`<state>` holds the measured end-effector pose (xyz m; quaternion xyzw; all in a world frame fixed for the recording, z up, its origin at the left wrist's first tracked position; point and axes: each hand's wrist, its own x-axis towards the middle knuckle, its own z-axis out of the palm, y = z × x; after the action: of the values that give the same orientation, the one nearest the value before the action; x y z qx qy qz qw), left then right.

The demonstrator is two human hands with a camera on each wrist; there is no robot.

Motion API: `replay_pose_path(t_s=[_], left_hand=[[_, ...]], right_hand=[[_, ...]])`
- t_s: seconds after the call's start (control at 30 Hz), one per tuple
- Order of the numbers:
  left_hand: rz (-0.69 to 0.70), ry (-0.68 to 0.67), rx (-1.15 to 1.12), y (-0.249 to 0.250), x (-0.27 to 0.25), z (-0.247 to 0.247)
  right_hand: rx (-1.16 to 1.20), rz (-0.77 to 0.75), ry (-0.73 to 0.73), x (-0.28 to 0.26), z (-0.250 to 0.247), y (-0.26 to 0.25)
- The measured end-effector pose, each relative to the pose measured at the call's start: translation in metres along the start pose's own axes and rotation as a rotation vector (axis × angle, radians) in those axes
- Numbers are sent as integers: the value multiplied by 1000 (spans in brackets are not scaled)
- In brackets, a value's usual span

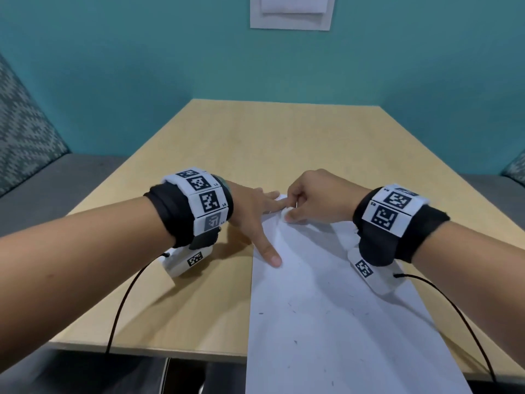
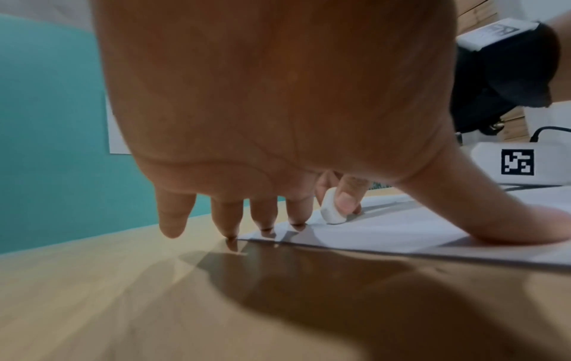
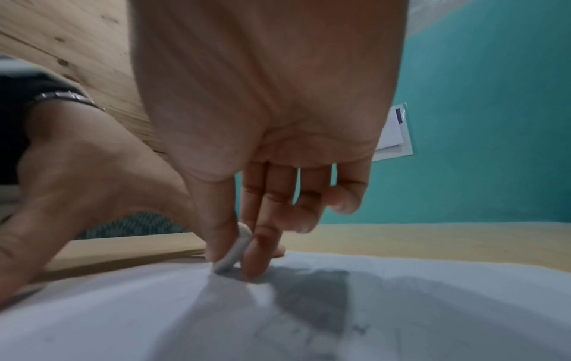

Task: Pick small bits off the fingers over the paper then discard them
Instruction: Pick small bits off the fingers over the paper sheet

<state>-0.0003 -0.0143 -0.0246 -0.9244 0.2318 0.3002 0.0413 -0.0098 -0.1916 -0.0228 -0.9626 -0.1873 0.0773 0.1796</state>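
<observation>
A long white paper (image 1: 326, 294) lies on the wooden table (image 1: 227, 143), reaching over its near edge. Small dark bits (image 1: 295, 342) are scattered on the paper's near half. My left hand (image 1: 252, 217) presses flat on the paper's far left corner, fingers spread straight and thumb (image 2: 525, 224) on the sheet. My right hand (image 1: 295, 209) pinches a small white eraser (image 2: 332, 208) between thumb and fingers. The eraser (image 3: 235, 251) stands on end with its tip on the paper, right beside the left index finger. The paper bulges slightly near it.
The table butts against a teal wall with a white holder (image 1: 289, 12) on it. A patterned bench cushion (image 1: 25, 132) stands at the left. Black cables (image 1: 125, 302) trail from both wrist units over the table's near edge.
</observation>
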Motion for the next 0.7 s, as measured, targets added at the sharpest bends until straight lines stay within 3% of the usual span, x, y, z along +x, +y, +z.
replay_pose_path(t_s=[0.2, 0.33, 0.47, 0.6, 0.7], left_hand=[[12, 9, -1, -6, 8, 5], [2, 9, -10, -2, 6, 4], [10, -1, -56, -4, 3, 3], [-25, -4, -28, 1, 0, 1], [-8, 14, -45, 5, -6, 0]], right_hand=[[-49, -31, -179, 0, -6, -12], [-76, 10, -52, 8, -6, -9], [7, -44, -233, 1, -4, -17], [-84, 22, -8, 11, -4, -8], [11, -40, -137, 4, -2, -16]])
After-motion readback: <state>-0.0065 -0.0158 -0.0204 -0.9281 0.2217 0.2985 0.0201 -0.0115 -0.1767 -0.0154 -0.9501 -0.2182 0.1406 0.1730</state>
